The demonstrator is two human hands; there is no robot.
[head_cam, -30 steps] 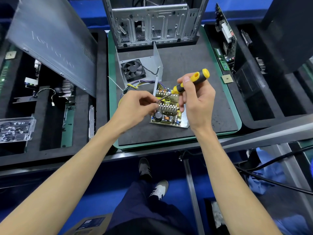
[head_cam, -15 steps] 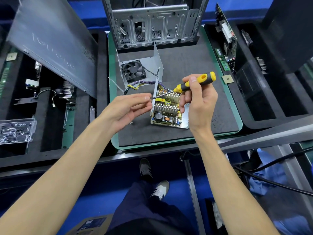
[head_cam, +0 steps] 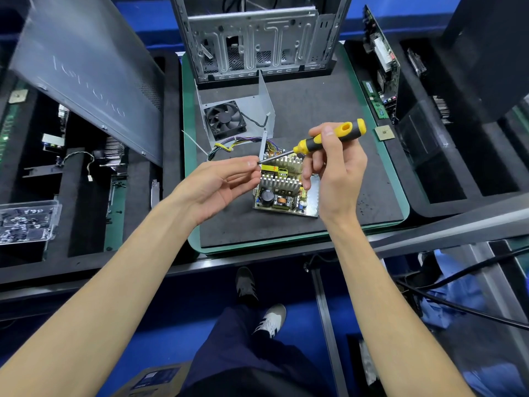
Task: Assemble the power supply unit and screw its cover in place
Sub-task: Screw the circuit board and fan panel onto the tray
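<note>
A yellow-and-black screwdriver (head_cam: 332, 137) is held in the right hand (head_cam: 337, 170), with the thumb and fingers curled round its handle, and its shaft is slanted down and to the left. The tip of the shaft is met by the fingers (head_cam: 246, 164) of the left hand (head_cam: 217, 186), which are brought together at the tip with the palm turned up; whether a screw is pinched there cannot be told. Both hands are raised above the power supply board (head_cam: 282, 190), which is seen lying flat on the dark foam mat (head_cam: 343, 116) of the green-edged tray (head_cam: 187, 138) on the desk. Silver heat-sink fins, a black capacitor and a yellow transformer are carried on the board. A bundle of coloured wires (head_cam: 229, 144) is led from the board's far left corner. Behind the board, the grey metal cover (head_cam: 257, 104) is stood open on the mat, with a black fan (head_cam: 225, 118) fixed inside it. Further back, a bare computer case (head_cam: 252, 38) is stood upright at the tray's far edge. To the left, a grey side panel (head_cam: 86, 81) is leaned over black foam compartments, and a clear plastic box of small parts (head_cam: 27, 222) is set at the left edge. To the right, a circuit board (head_cam: 382, 58) is stood on edge in a foam slot.
</note>
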